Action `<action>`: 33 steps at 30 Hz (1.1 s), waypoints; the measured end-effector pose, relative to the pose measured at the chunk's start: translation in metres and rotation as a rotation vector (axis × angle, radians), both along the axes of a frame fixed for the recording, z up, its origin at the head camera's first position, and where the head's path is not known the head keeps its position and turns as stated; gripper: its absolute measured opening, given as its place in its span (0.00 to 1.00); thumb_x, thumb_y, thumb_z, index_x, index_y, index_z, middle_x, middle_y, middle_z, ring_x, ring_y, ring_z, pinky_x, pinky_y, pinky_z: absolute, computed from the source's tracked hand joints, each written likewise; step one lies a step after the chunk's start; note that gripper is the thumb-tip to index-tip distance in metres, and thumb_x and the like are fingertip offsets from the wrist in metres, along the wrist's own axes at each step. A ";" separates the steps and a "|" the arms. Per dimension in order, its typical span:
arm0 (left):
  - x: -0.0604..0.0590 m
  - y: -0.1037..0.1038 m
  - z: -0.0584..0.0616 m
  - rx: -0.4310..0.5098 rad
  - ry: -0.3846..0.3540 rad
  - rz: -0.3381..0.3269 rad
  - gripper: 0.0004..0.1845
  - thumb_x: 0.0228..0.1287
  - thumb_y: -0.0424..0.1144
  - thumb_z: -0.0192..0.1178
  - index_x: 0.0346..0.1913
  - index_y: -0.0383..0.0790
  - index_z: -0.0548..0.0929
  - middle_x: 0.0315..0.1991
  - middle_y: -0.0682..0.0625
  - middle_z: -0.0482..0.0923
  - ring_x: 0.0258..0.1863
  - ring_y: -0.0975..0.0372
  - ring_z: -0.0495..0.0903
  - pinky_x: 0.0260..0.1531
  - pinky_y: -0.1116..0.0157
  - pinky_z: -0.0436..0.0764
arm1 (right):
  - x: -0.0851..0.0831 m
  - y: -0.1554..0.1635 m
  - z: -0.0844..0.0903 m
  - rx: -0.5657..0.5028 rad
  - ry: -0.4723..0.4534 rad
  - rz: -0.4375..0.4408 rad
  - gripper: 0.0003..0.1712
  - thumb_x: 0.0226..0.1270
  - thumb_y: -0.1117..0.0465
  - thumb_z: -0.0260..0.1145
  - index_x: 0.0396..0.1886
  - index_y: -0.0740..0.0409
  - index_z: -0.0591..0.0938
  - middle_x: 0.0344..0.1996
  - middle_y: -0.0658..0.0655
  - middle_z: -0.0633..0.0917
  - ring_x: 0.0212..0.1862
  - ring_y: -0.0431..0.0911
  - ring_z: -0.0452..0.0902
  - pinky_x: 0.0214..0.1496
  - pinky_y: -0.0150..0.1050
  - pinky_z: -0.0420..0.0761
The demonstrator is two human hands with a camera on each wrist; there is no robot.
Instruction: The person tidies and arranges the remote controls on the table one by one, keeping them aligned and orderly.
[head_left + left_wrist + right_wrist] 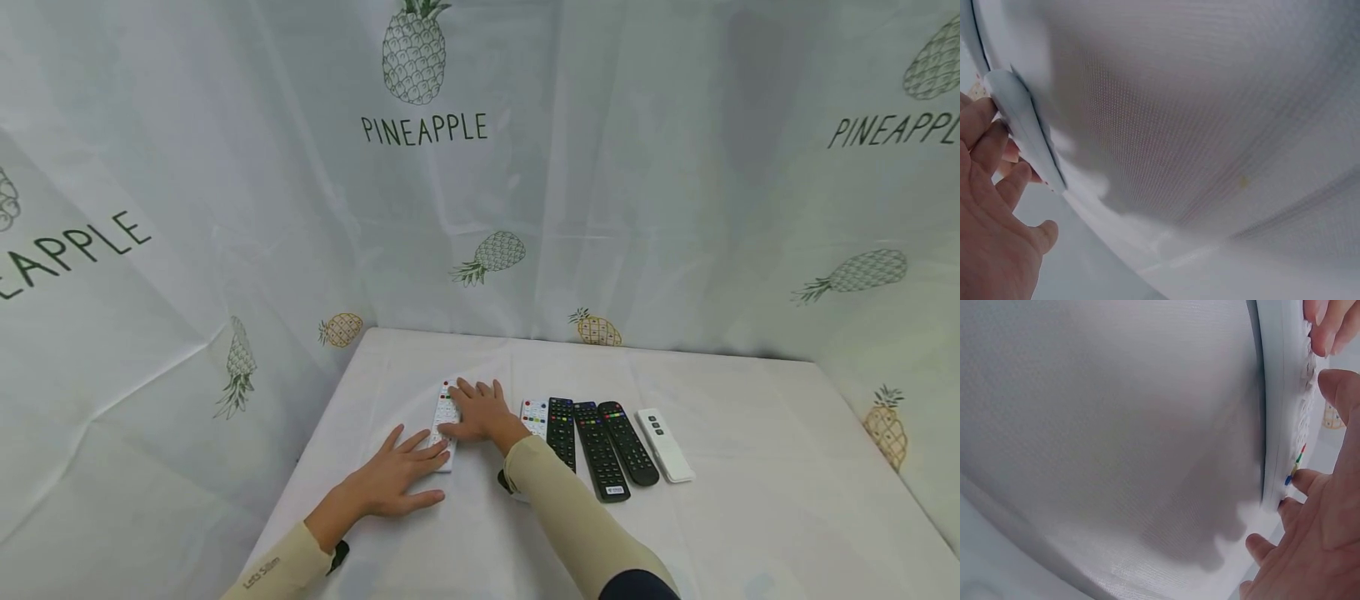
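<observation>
Touching white remote [446,419], "PINEAPPLE" curtain [424,129]

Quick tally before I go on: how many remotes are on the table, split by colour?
White remotes: 3, one under both hands, one half hidden by the right sleeve, one at the far right.
Black remotes: 3.
Total: 6.
</observation>
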State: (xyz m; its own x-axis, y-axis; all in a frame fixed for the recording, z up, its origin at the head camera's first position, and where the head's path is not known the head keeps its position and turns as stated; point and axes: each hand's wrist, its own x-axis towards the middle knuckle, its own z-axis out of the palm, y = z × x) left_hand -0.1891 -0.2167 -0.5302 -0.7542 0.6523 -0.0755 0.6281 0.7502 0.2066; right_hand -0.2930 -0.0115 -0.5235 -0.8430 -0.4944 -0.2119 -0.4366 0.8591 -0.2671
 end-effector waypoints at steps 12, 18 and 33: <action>0.001 0.000 0.003 0.011 0.003 -0.003 0.38 0.70 0.71 0.41 0.73 0.51 0.69 0.74 0.55 0.64 0.77 0.49 0.56 0.69 0.32 0.47 | 0.001 -0.001 -0.002 0.005 0.016 0.004 0.47 0.67 0.27 0.50 0.79 0.44 0.58 0.79 0.51 0.55 0.77 0.59 0.54 0.77 0.63 0.45; 0.000 -0.002 0.001 0.010 0.017 -0.002 0.38 0.69 0.71 0.42 0.72 0.51 0.70 0.74 0.55 0.65 0.77 0.49 0.57 0.69 0.32 0.48 | 0.001 -0.001 -0.002 -0.009 0.011 -0.008 0.47 0.67 0.27 0.51 0.78 0.44 0.58 0.79 0.51 0.56 0.77 0.60 0.54 0.77 0.64 0.44; 0.002 0.005 -0.002 -0.011 0.105 -0.007 0.40 0.69 0.72 0.38 0.70 0.49 0.73 0.73 0.54 0.67 0.76 0.51 0.59 0.70 0.34 0.50 | 0.003 -0.002 0.000 -0.011 0.024 -0.031 0.47 0.67 0.25 0.48 0.78 0.45 0.61 0.78 0.52 0.59 0.77 0.60 0.55 0.77 0.63 0.46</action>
